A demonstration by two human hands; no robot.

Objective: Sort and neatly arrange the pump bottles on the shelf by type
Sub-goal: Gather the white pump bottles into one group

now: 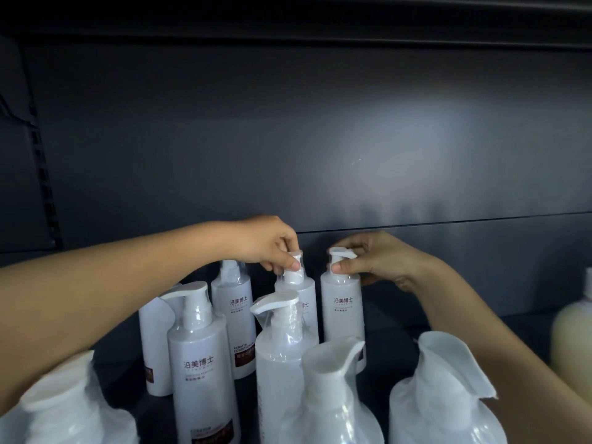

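Toward back edge of shelf [387, 347] | left hand [269, 248] pinching pump of left rear bottle [296, 293], right hand [378, 261] pinching pump of right rear bottle [342, 309], bodies just apart | step: squaring back row | next: likely turn nozzles alike, close gap gently

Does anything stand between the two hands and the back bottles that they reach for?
Nothing visible does. The left hand pinches the pump of one back bottle, and the right hand pinches the pump of the neighbouring bottle.
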